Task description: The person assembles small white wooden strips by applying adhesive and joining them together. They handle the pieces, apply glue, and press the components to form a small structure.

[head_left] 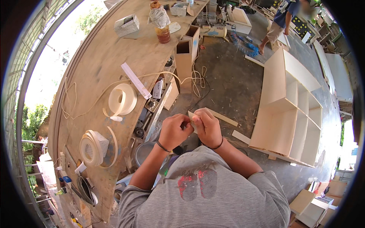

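Both of my hands are close together in front of my chest, over the floor just right of the workbench. My right hand (207,127) is closed on a small pale flat piece (191,114), its thumb lying along it. The piece looks like a bit of thin strip; its lower part is mostly hidden by my fingers. My left hand (173,132) is closed too, with thumb and fingertips pinched together beside the piece. What the left fingertips hold, if anything, cannot be made out.
On the wooden workbench (95,60) lie rolls of cream edge strip (131,99), a white strip (135,80), a looping cord and a jar of brown liquid (163,35). An unfinished shelf cabinet (277,110) stands on the right. A person (280,22) is farther back.
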A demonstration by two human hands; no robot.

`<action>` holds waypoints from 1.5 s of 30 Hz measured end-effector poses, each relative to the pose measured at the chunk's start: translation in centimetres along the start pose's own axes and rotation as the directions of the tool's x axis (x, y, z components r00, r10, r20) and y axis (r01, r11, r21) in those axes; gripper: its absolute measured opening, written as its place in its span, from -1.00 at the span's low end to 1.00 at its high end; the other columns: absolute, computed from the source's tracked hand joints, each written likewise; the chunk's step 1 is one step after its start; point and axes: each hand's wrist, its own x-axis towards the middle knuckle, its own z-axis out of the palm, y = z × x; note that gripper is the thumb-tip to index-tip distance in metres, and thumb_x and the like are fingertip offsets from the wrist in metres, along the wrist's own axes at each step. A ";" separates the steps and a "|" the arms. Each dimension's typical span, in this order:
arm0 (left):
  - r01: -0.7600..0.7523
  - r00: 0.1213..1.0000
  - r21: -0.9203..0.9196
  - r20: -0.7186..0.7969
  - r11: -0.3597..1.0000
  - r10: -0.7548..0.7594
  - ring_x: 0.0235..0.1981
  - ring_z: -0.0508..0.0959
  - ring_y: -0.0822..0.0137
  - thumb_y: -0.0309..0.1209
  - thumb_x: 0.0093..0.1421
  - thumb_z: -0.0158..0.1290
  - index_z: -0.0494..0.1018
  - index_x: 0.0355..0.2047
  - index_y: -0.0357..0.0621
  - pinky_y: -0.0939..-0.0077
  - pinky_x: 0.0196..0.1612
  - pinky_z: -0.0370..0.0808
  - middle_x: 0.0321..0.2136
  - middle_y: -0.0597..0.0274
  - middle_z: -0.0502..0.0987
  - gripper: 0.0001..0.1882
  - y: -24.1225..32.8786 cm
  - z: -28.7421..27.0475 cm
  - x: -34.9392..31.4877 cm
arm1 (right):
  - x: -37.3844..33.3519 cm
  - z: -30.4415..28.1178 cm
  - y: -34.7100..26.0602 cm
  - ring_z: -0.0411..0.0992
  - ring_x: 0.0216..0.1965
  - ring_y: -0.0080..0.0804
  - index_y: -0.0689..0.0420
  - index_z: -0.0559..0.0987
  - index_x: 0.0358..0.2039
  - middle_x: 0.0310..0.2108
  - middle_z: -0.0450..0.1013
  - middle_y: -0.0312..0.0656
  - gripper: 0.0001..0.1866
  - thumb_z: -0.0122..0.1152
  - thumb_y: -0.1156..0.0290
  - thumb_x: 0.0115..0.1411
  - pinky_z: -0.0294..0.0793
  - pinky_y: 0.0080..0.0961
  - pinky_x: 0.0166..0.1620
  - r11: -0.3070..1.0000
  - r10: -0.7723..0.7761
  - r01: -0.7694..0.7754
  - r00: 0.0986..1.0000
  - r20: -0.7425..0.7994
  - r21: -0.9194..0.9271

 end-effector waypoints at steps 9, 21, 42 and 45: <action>-0.193 0.978 0.421 0.015 0.886 0.206 -0.56 0.49 0.20 -0.42 -0.12 0.17 0.42 -0.58 -0.06 0.33 -0.37 0.29 -0.59 0.27 0.46 -0.88 2.9 5.4 2.3 | -0.7 -6.1 3.9 0.47 -0.43 -0.03 0.21 0.48 -0.36 -0.38 0.46 -0.07 -0.85 0.14 0.37 0.23 0.48 -0.30 -0.39 0.996 -0.010 0.013 0.999 0.034 -0.084; -0.113 0.981 0.370 -0.108 0.922 0.164 -0.60 0.46 0.20 -0.47 -0.14 0.17 0.39 -0.56 -0.08 0.35 -0.40 0.32 -0.62 0.29 0.44 -0.85 2.4 7.9 2.7 | -1.3 -9.0 6.0 0.44 -0.53 -0.01 0.19 0.50 -0.44 -0.53 0.43 -0.07 -0.90 0.21 0.45 0.12 0.43 -0.32 -0.49 0.997 0.083 -0.081 0.987 0.138 -0.014; -0.145 0.972 -0.267 -0.219 0.953 0.087 -0.45 0.49 0.33 -0.59 0.00 0.08 0.48 -0.43 -0.19 0.53 -0.27 0.36 -0.43 0.23 0.51 -0.92 0.7 8.7 4.0 | 1.3 -8.5 9.3 0.52 -0.49 -0.53 0.27 0.47 -0.35 -0.48 0.50 -0.21 -0.80 0.06 0.38 0.31 0.54 -0.61 -0.49 0.647 0.545 -0.607 0.792 0.276 0.462; -0.114 0.960 -0.251 -0.276 0.961 0.041 -0.37 0.52 0.30 -0.52 0.09 0.13 0.54 -0.32 -0.17 0.50 -0.22 0.36 -0.34 0.23 0.53 -0.88 0.3 8.5 4.7 | 1.6 -8.9 9.5 0.52 -0.48 -0.52 0.27 0.47 -0.34 -0.45 0.50 -0.19 -0.79 0.06 0.36 0.31 0.55 -0.60 -0.48 0.642 0.542 -0.613 0.788 0.292 0.461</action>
